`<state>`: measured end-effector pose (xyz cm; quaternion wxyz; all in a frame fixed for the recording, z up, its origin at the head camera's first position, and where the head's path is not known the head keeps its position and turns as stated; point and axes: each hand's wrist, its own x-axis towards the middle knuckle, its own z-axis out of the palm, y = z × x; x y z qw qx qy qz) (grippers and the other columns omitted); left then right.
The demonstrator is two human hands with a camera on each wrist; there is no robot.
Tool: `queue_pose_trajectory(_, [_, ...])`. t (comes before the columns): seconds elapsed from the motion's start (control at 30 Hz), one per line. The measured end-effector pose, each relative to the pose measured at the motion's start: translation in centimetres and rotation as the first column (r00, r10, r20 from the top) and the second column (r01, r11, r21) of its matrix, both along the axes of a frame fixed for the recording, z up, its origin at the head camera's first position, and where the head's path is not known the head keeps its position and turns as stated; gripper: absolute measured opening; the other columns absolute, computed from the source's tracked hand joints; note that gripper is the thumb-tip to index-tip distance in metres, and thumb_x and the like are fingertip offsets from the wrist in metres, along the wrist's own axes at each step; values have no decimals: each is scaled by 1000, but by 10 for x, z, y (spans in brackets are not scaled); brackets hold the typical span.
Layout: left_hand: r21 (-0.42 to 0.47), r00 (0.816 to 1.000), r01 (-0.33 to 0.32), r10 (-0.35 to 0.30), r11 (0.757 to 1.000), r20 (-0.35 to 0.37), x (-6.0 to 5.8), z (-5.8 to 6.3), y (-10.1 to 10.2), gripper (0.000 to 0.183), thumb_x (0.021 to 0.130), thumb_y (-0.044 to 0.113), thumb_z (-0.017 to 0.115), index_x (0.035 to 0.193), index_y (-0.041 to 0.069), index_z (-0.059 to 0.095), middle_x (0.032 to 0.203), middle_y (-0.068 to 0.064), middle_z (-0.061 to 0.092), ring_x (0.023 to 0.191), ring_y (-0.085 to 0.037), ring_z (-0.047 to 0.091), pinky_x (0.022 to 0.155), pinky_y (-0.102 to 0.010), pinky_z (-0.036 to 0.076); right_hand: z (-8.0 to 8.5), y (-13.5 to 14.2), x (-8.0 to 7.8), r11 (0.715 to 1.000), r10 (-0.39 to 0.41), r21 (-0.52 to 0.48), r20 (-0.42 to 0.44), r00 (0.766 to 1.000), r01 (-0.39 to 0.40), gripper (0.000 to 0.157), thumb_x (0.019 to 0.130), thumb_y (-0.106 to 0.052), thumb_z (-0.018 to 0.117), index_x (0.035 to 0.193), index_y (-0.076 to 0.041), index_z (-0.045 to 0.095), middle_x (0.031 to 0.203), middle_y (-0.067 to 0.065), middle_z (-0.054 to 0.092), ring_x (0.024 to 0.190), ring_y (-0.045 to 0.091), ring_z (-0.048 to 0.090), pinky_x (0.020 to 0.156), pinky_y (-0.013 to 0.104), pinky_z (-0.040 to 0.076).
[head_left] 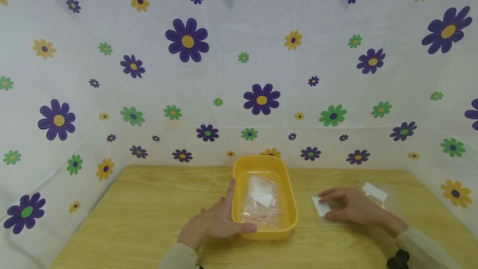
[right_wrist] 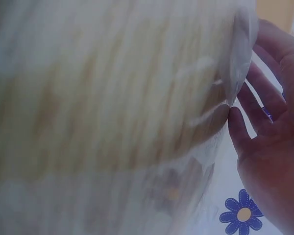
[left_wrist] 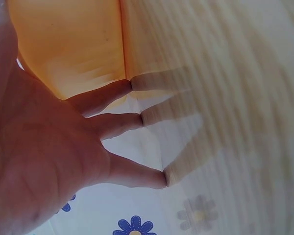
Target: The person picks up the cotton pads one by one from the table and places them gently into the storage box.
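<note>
My left hand is against the left side of a yellow plastic bin, its thumb lying over the near rim. In the left wrist view its spread, mostly straight fingers reach down to the glossy wood-grain tabletop beside the bin wall. To the right of the bin, my right hand touches a small clear plastic bag with a white rectangular piece in it. Thumb and index finger stand apart over that piece. The right wrist view shows the fingertips at the edge of the clear plastic.
Inside the bin lie several clear bags with red seal lines and white contents. Another clear bag with a white piece lies behind my right wrist. The wood-grain table is enclosed by a white flower-print cloth at the back and sides.
</note>
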<state>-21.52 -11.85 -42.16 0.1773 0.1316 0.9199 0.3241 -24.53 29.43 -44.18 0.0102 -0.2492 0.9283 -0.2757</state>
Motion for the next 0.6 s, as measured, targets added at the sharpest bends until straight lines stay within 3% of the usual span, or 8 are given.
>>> queue_pose_trajectory(0.33, [-4, 1000, 7, -7, 1000, -19, 1, 2, 0, 139, 74, 78, 72, 163, 25, -20, 166, -18, 32, 153, -43, 33, 107, -90, 11, -2, 0, -1, 997, 65, -50, 4, 998, -65, 15, 86, -32, 82, 101, -29, 79, 129, 12, 71, 122, 49, 59, 100, 76, 42])
queue_pose_trajectory(0.4, [-5, 1000, 8, -8, 1000, -18, 1, 2, 0, 139, 74, 78, 72, 163, 25, -20, 166, -19, 33, 153, -43, 33, 107, -90, 11, -2, 1, -1, 996, 69, -47, -7, 998, -69, 11, 88, -30, 80, 99, -31, 79, 128, 11, 71, 120, 44, 62, 101, 67, 48])
queue_pose_trajectory(0.5, [-4, 1000, 8, -8, 1000, -18, 1, 1, 0, 139, 74, 78, 72, 163, 26, -20, 166, -19, 34, 152, -43, 34, 107, -90, 11, -3, 1, -1, 997, 74, -29, -55, 996, -76, 9, 90, -26, 79, 95, -33, 78, 125, 9, 73, 117, 31, 66, 99, 42, 55])
queue_pose_trajectory(0.6, [-7, 1000, 7, -7, 1000, -19, 0, 0, 0, 139, 74, 78, 72, 163, 26, -19, 165, -19, 34, 152, -43, 33, 107, -90, 11, -3, 2, -3, 996, 83, -28, -88, 993, -86, 11, 91, -23, 78, 92, -34, 77, 122, 8, 75, 115, 20, 67, 95, 24, 53])
